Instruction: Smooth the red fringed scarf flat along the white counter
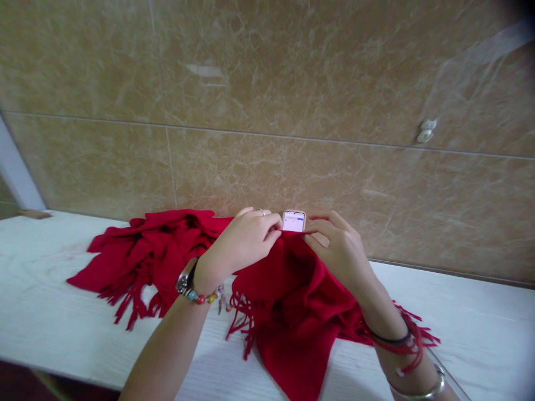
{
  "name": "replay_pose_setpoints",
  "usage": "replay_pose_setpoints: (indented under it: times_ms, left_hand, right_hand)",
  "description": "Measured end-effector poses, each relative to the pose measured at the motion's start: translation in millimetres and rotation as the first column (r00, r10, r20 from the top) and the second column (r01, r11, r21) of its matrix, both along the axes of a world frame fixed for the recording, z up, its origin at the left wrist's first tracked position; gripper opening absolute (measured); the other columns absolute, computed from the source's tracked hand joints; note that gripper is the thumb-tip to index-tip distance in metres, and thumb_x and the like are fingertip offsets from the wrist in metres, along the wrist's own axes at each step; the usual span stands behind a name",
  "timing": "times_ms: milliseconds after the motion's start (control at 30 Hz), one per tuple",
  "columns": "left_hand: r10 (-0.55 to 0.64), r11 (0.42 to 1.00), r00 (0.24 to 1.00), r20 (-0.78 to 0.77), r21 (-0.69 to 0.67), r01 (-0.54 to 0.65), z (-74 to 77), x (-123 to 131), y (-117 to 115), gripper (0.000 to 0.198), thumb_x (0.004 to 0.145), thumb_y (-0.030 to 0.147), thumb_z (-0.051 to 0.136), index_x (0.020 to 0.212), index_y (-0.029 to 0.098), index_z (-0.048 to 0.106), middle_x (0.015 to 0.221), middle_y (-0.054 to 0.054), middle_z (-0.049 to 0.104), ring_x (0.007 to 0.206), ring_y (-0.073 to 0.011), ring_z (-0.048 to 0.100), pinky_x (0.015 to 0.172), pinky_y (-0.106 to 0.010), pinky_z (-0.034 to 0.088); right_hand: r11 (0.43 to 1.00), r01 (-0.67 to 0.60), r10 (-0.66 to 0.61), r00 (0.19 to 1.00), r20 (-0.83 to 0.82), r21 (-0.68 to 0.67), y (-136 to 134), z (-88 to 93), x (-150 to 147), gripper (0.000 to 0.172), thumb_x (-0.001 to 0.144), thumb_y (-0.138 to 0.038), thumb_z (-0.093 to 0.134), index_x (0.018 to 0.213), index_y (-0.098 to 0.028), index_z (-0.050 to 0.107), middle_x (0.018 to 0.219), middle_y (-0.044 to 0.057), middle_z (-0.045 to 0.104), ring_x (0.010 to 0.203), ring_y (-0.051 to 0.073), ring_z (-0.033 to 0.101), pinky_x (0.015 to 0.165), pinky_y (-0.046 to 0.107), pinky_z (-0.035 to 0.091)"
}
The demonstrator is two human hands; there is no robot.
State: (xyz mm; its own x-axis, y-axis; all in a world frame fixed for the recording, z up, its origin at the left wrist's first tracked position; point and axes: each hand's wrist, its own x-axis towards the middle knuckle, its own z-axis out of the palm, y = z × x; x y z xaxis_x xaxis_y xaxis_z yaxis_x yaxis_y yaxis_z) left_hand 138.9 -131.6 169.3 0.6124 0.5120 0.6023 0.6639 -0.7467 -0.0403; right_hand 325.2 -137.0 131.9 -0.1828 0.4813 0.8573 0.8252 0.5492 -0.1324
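A red fringed scarf (292,289) hangs between my two hands, its upper edge stretched level and its lower folds lying on the white tabletop. My left hand (254,234) pinches that edge on the left, with a ring on one finger. On the right, my right hand (334,242) grips the same edge between thumb and fingers. More red fringed cloth (159,250) lies bunched to the left; whether it is one piece with the scarf I cannot tell. Just behind the raised edge a phone (293,220) with a lit screen shows, its lower part hidden by the cloth.
The white wood-grain tabletop (42,278) runs along a tan marbled tile wall (267,100). A small white fixture (426,131) sits on the wall at upper right. At the far left stands a pale post (19,161), with a small brown piece (34,214) by its foot.
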Motion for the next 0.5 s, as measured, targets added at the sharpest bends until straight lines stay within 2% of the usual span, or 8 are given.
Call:
replay_pose_setpoints:
  times_ms: [133, 300, 367, 433, 500]
  left_hand:
    - [0.003, 1.0, 0.999, 0.053, 0.027, -0.005, 4.6, -6.4, -3.6, 0.013, 0.084, 0.014, 0.044, 0.08, 0.017, 0.056, 0.082, -0.001, 0.063, 0.081, -0.0158, 0.056, 0.08, -0.032, 0.039]
    - [0.094, 0.995, 0.995, 0.04, -0.022, -0.093, -1.2, -7.4, 0.9, 0.013, 0.086, 0.016, 0.042, 0.086, 0.017, 0.056, 0.086, -0.003, 0.063, 0.084, -0.0174, 0.057, 0.081, -0.034, 0.039]
    - [0.049, 0.997, 0.998, 0.028, -0.068, -0.047, -4.9, -4.3, 1.4, 0.019, 0.085, 0.026, 0.047, 0.101, 0.018, 0.053, 0.099, -0.005, 0.062, 0.091, -0.0187, 0.056, 0.082, -0.034, 0.04]
    - [-0.005, 0.995, 1.0, 0.007, -0.095, 0.005, -8.0, 1.3, 0.5, 0.035, 0.081, 0.035, 0.054, 0.111, 0.019, 0.049, 0.106, -0.006, 0.061, 0.096, -0.0202, 0.056, 0.083, -0.035, 0.04]
    - [0.012, 0.997, 1.0, -0.015, -0.082, -0.013, -9.7, 7.2, -0.4, 0.027, 0.081, 0.03, 0.054, 0.106, 0.018, 0.053, 0.099, -0.005, 0.064, 0.092, -0.02, 0.058, 0.087, -0.039, 0.037]
  right_hand:
    - [0.998, -0.027, 0.029, 0.999, 0.029, -0.054, 6.5, -3.3, 1.6, 0.015, 0.074, -0.016, 0.05, 0.069, -0.021, 0.064, 0.097, 0.008, 0.06, 0.09, 0.022, 0.057, 0.078, 0.04, 0.045]
    - [0.999, -0.025, 0.026, 0.999, -0.026, 0.026, 0.7, 1.1, -1.6, 0.013, 0.075, -0.02, 0.051, 0.071, -0.02, 0.063, 0.091, 0.007, 0.06, 0.086, 0.021, 0.058, 0.076, 0.038, 0.045]
    - [0.999, -0.028, 0.029, 0.999, -0.036, 0.036, -3.1, 3.3, -3.6, 0.012, 0.075, -0.02, 0.052, 0.072, -0.021, 0.063, 0.092, 0.006, 0.06, 0.086, 0.02, 0.058, 0.076, 0.037, 0.045]
    - [0.999, -0.026, 0.027, 0.999, -0.04, 0.04, -5.7, 4.5, -5.5, 0.011, 0.074, -0.02, 0.052, 0.072, -0.021, 0.062, 0.093, 0.006, 0.06, 0.087, 0.02, 0.058, 0.077, 0.037, 0.045]
    - [0.999, -0.014, 0.016, 0.999, -0.047, 0.05, -6.9, 4.7, -6.8, 0.011, 0.074, -0.02, 0.052, 0.072, -0.021, 0.062, 0.092, 0.006, 0.06, 0.087, 0.021, 0.058, 0.077, 0.038, 0.045]
